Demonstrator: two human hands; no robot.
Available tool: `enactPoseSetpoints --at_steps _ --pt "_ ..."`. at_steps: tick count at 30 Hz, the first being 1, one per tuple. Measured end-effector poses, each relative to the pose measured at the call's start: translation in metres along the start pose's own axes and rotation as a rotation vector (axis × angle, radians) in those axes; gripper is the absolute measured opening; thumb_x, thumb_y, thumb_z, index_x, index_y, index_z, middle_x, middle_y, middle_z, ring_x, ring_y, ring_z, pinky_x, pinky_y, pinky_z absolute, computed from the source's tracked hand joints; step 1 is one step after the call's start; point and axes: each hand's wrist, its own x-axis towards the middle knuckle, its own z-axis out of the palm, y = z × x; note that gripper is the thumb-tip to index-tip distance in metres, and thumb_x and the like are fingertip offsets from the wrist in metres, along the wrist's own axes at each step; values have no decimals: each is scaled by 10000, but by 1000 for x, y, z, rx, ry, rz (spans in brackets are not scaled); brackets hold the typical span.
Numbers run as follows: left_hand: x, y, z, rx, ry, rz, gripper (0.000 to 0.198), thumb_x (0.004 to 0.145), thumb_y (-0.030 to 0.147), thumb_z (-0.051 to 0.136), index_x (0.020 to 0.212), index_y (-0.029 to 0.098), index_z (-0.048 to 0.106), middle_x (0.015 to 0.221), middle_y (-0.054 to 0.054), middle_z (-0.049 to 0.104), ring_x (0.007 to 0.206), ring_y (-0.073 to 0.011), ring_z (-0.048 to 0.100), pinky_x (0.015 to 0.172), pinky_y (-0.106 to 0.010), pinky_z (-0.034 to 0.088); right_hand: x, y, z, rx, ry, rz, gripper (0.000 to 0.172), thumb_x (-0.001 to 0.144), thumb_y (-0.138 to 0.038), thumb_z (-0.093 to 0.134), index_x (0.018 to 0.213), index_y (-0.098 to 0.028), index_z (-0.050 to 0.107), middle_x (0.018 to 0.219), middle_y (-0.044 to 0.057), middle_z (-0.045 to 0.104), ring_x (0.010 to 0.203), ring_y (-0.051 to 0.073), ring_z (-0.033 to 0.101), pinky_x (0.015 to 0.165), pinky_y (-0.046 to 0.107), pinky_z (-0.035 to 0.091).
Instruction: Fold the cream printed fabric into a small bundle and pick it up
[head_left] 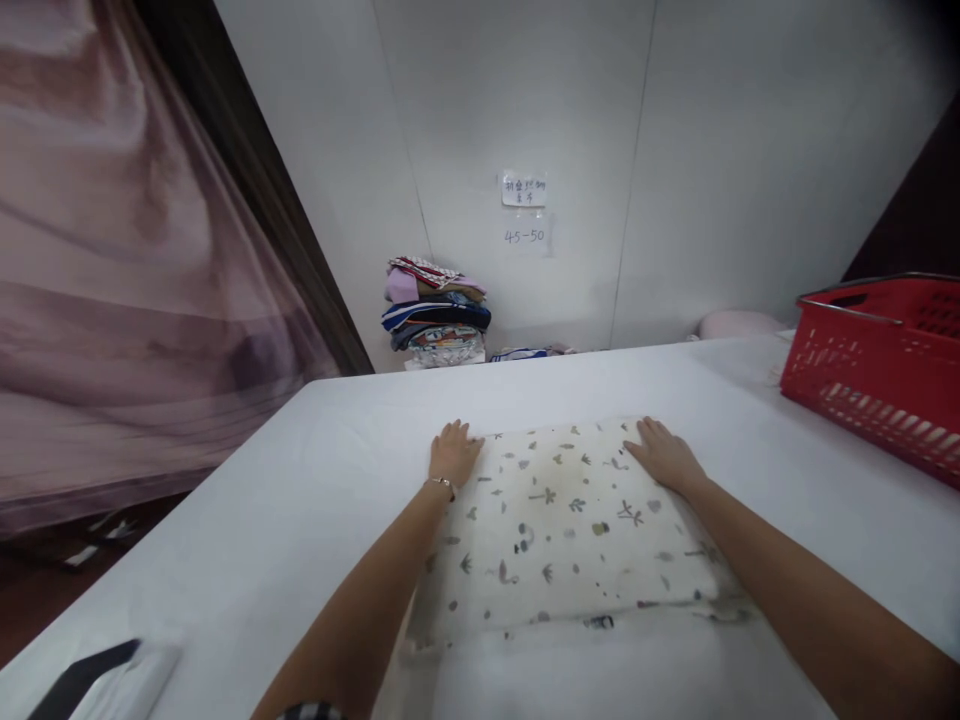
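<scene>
A pale cloth [570, 510] printed with small plants and shapes lies folded flat on the white table. My left hand [454, 455] rests at its far left corner, fingers spread and pointing away from me. At the far right corner lies my right hand [664, 455], its fingers stretched out over the cloth's edge. Both palms face down, and neither hand grips the fabric. The near edge of the cloth shows layers and a small dark mark. A bracelet [444, 486] circles my left wrist.
A red plastic basket [870, 370] with a metal handle stands on the table [300, 500] at the right. Beyond the far edge is a stack of folded clothes [437, 312] against the wall. A pink curtain [135, 260] hangs at left. A black-and-white object [97, 685] lies near left.
</scene>
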Motion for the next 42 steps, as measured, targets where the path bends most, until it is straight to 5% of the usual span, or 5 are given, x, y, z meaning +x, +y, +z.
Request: enactPoseSetpoints --at_steps 12,18,24,33,42 --pt "-5 5 15 165 -173 50 826 815 692 144 1454 179 244 1547 -57 139 1424 -264 64 1136 -525 91 -1 -9 -19 9 -126 40 679 889 -566 229 1424 -154 299 1535 110 195 1399 273 169 1087 511 211" --pt "-7 6 15 181 -170 48 853 812 695 127 1461 148 214 1549 -57 124 1425 -268 51 1140 -524 58 2 -70 -40 38 -157 -141 749 881 -627 165 1466 -163 224 1556 93 87 1419 276 20 1115 519 56" --pt "-6 2 21 193 -139 12 869 802 711 118 1461 154 215 1550 -62 129 1423 -289 36 1132 -547 65 6 -109 -26 121 -239 -323 829 844 -708 81 1471 -187 225 1546 60 146 1417 260 74 1125 497 50" --pt "-5 7 1 166 -148 19 704 865 618 143 1440 233 274 1536 -88 213 1409 -284 159 1092 -552 198 0 -87 -45 176 -296 -275 765 873 -670 109 1478 -211 195 1552 72 110 1416 263 63 1131 481 101" --pt "-120 -22 5 203 -129 285 695 866 604 281 1435 204 291 1541 -71 190 1420 -260 118 1128 -525 118 -136 -12 -44 29 -122 -329 679 895 -647 212 1444 -257 295 1533 62 194 1410 258 123 1129 516 72"
